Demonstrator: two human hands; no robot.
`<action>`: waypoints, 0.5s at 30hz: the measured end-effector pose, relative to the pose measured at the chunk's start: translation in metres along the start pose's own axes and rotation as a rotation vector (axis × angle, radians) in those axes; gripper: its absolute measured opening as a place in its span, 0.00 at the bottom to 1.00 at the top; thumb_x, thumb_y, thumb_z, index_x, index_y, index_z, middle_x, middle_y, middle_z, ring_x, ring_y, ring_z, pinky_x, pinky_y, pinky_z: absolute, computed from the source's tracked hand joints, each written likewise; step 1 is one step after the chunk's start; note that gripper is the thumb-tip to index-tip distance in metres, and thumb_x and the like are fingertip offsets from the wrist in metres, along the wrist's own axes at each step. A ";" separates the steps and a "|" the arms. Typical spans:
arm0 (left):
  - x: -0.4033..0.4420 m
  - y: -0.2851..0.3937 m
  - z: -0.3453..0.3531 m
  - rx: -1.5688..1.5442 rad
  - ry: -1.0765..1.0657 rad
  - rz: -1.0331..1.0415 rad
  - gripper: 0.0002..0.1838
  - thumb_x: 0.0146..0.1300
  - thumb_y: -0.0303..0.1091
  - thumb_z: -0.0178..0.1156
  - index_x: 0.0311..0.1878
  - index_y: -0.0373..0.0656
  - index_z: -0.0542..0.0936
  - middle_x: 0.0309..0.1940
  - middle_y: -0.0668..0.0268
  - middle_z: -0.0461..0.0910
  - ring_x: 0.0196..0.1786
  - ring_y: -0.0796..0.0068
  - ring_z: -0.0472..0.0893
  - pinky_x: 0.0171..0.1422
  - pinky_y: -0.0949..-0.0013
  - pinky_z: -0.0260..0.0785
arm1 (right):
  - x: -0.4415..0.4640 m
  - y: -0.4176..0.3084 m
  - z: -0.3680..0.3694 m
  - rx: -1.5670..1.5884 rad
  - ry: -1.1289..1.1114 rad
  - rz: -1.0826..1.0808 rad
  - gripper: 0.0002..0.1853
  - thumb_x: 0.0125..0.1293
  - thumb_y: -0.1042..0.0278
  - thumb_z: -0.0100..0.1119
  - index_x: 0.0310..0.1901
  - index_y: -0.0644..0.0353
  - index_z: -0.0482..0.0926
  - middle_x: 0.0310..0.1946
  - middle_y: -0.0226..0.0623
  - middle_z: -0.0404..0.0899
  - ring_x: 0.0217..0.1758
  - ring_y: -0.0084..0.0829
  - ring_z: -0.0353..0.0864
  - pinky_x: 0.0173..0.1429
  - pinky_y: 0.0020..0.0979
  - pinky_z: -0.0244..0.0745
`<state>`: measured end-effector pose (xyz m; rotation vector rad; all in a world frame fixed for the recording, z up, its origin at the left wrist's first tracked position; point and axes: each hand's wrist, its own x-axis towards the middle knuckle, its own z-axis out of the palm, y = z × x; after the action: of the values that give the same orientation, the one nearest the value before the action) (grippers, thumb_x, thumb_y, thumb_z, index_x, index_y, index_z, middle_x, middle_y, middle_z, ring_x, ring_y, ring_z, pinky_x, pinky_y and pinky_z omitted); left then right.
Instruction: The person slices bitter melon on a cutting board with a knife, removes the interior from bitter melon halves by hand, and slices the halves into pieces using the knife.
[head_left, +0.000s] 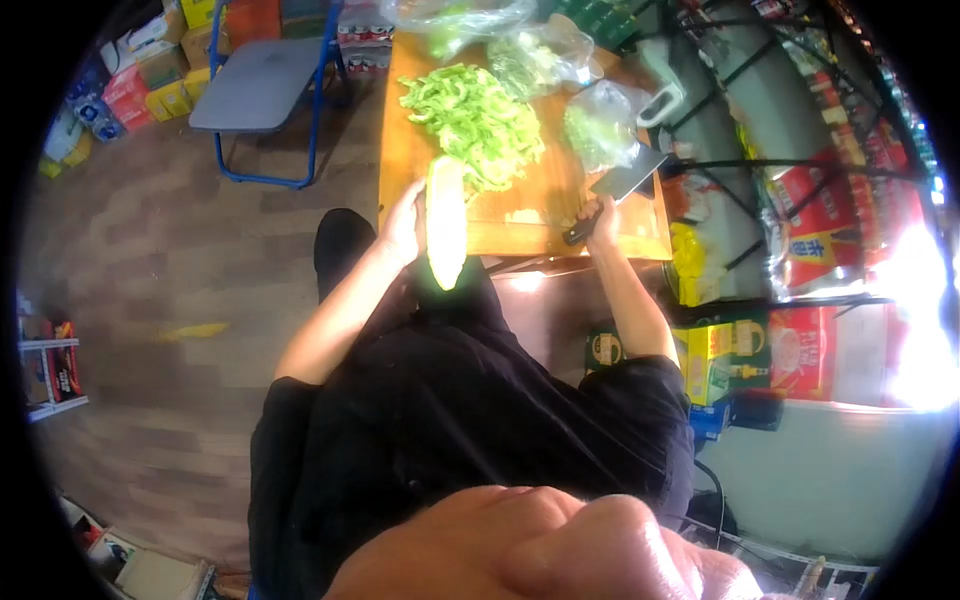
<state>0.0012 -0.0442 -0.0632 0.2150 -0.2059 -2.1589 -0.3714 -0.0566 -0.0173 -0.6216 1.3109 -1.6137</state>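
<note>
My left hand point(405, 222) is closed around the side of a long pale green gourd point(447, 225), which looks like a bitter melon. Its tapered tip points toward me past the table's near edge, and glare hides its surface. A black-handled cleaver point(630, 177) is in my right hand point(603, 220), its broad blade angled away to the right above the wooden table point(515, 225). Just beyond the gourd lies a heap of pale green curved slices point(475, 120).
Clear plastic bags with greens point(600, 125) lie at the table's far and right sides. A blue-framed folding chair point(265, 90) stands at the far left. Wire shelving point(740, 165) with packaged goods runs along the right. Boxes point(165, 65) are stacked at the far left.
</note>
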 end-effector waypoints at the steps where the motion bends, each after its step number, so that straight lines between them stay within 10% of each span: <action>1: -0.004 0.002 0.004 0.018 -0.031 -0.015 0.29 0.76 0.53 0.42 0.65 0.39 0.74 0.51 0.52 0.82 0.48 0.57 0.84 0.57 0.56 0.77 | -0.002 -0.001 0.002 0.011 -0.018 -0.009 0.08 0.65 0.68 0.54 0.32 0.54 0.65 0.19 0.26 0.61 0.20 0.23 0.61 0.28 0.30 0.65; 15: -0.009 0.004 0.016 0.153 0.016 0.079 0.27 0.75 0.49 0.46 0.64 0.36 0.72 0.53 0.51 0.80 0.50 0.54 0.82 0.60 0.53 0.75 | -0.069 -0.017 0.012 0.001 -0.214 -0.171 0.09 0.64 0.71 0.51 0.26 0.59 0.67 0.15 0.32 0.66 0.15 0.26 0.65 0.21 0.30 0.64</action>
<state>0.0060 -0.0384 -0.0461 0.3063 -0.3653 -2.0636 -0.3374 -0.0015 0.0141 -0.9004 1.1243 -1.6337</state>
